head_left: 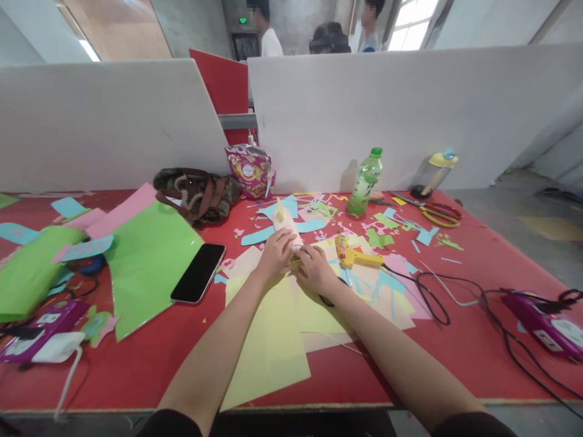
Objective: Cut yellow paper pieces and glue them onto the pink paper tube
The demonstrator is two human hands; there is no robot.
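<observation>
A pale pink rolled-paper piece (286, 223) with a yellow strip (280, 209) at its far end lies between my hands. My left hand (276, 254) has its fingers closed round the near left side of the roll. My right hand (315, 264) pinches at its near end, where something small and greenish shows under the fingertips. Both hands rest above yellow paper sheets (268, 340). To the right of my right hand lies a yellow hot glue gun (359, 258), its black cord running right.
A black-screened phone (198, 273) lies on green sheets at left. Paper scraps, a green bottle (365, 182), scissors (439, 212) and a yellow-lidded cup (432, 176) stand or lie beyond. Purple power strips (542, 321) flank both sides. White partitions (364, 109) close the back; people are behind.
</observation>
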